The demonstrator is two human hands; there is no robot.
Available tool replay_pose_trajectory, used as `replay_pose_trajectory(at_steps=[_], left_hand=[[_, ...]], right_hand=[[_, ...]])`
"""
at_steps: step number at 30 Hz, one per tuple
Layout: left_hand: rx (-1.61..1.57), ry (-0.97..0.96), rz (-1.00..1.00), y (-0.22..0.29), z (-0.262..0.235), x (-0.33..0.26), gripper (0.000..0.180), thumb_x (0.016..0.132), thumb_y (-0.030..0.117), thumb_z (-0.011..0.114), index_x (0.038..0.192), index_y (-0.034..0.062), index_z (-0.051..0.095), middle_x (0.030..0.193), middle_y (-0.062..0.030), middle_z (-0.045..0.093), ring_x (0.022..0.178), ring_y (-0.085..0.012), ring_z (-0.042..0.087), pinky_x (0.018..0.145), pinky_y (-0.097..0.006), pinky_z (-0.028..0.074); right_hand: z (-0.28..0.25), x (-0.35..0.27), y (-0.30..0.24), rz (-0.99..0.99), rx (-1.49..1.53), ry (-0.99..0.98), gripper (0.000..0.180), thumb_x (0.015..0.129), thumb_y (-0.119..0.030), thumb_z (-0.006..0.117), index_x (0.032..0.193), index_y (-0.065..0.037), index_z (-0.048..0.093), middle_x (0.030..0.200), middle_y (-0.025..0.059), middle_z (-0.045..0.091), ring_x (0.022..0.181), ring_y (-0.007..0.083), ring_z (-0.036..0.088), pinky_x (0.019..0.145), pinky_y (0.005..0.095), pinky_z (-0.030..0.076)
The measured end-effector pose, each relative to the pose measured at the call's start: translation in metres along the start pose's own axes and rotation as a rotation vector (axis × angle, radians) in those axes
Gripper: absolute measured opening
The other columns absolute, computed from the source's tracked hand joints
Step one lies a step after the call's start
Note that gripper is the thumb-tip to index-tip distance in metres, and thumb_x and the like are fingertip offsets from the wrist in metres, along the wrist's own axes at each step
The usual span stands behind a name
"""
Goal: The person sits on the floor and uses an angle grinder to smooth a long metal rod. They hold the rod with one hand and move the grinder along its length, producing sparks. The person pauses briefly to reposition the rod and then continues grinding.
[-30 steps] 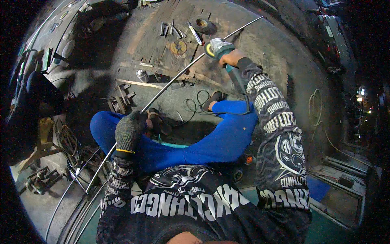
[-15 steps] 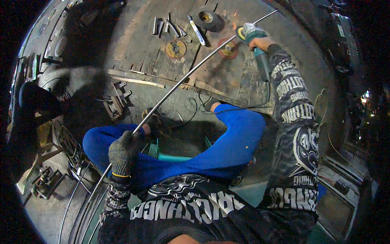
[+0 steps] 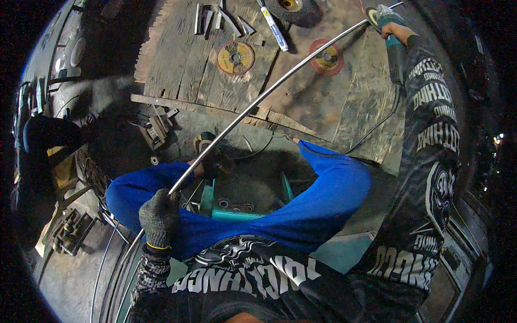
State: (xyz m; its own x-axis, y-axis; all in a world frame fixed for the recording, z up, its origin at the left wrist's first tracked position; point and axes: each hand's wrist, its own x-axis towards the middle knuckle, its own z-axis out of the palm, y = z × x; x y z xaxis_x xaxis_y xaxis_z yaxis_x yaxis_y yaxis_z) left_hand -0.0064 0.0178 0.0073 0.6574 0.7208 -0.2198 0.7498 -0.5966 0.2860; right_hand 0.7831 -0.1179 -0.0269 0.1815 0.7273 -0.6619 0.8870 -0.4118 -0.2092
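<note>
now the right hand (image 3: 391,28) has pushed out further than it was a second ago, carrying the teal angle grinder (image 3: 395,51) up to the far end of the long thin metal rod (image 3: 258,102), where a half second back it was a little short of that end. that hand is wrapped shut around the grinder body, with its disc right at the rod's tip near the top edge of the view; whether disc and rod touch i cannot tell. the left hand (image 3: 159,215), in a grey knit glove, stays clamped around the near part of the rod just beside the blue trouser knee (image 3: 134,191), much where it was before. the rod runs in a bowed line from that glove up across the worn wooden table (image 3: 344,102) to the grinder. judging by the move, the work has shifted from bringing the tool over to working the rod's far end, with the left hand steadying the length. on the table lie a yellow grinding disc (image 3: 235,56), a red-rimmed disc (image 3: 326,57) just under the rod, a white and blue marker (image 3: 272,27) and some short metal pieces (image 3: 215,19). the grinder's black cable (image 3: 377,126) trails back over the table edge. a teal metal frame (image 3: 231,212) sits between the legs.
</note>
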Motion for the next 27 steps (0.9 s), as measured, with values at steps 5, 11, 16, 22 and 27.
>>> replay_pose_trajectory(at_steps=[5,11,16,22,27], left_hand=[[-0.063,0.044,0.004,-0.002,0.001,-0.003,0.021,0.089,0.023,0.074,0.080,0.0097,0.060,0.060,-0.0138,0.055,0.055,-0.0361,0.059,0.049,-0.045,0.041],[-0.053,0.046,0.042,-0.008,0.005,-0.003,0.025,0.088,0.025,0.074,0.077,0.0113,0.057,0.061,-0.0132,0.056,0.057,-0.0365,0.060,0.050,-0.044,0.042],[-0.125,0.064,-0.036,-0.006,0.011,-0.011,0.025,0.090,0.032,0.070,0.078,0.0134,0.059,0.063,-0.0145,0.059,0.061,-0.0382,0.063,0.052,-0.048,0.046],[-0.036,0.029,0.006,0.004,0.014,-0.004,0.021,0.089,0.034,0.067,0.088,0.0128,0.066,0.069,-0.0160,0.065,0.068,-0.0388,0.067,0.058,-0.050,0.051],[-0.054,0.010,0.015,0.004,0.015,-0.006,0.030,0.092,0.039,0.062,0.089,0.0098,0.068,0.074,-0.0179,0.067,0.073,-0.0399,0.068,0.064,-0.052,0.051]], right_hand=[[-0.004,-0.010,-0.007,0.029,0.006,0.030,0.020,0.091,-0.027,0.060,0.102,-0.018,0.074,0.113,0.0024,0.070,0.113,0.0218,0.063,0.102,0.0367,0.045],[0.014,-0.015,-0.043,0.113,0.030,0.068,0.021,0.091,-0.030,0.060,0.104,-0.021,0.074,0.117,0.0016,0.070,0.117,0.0227,0.062,0.104,0.0376,0.044],[0.033,-0.032,-0.105,0.189,-0.027,0.114,0.024,0.090,-0.034,0.061,0.107,-0.025,0.075,0.122,0.0020,0.070,0.121,0.0252,0.061,0.106,0.0404,0.043],[0.065,-0.043,-0.191,0.491,0.054,0.237,0.039,0.076,-0.050,0.067,0.106,-0.028,0.077,0.120,0.0062,0.072,0.115,0.0315,0.064,0.102,0.0457,0.046],[0.080,-0.051,-0.235,0.350,-0.034,0.177,0.040,0.072,-0.052,0.068,0.102,-0.027,0.078,0.122,0.0100,0.071,0.113,0.0334,0.065,0.101,0.0425,0.048]])
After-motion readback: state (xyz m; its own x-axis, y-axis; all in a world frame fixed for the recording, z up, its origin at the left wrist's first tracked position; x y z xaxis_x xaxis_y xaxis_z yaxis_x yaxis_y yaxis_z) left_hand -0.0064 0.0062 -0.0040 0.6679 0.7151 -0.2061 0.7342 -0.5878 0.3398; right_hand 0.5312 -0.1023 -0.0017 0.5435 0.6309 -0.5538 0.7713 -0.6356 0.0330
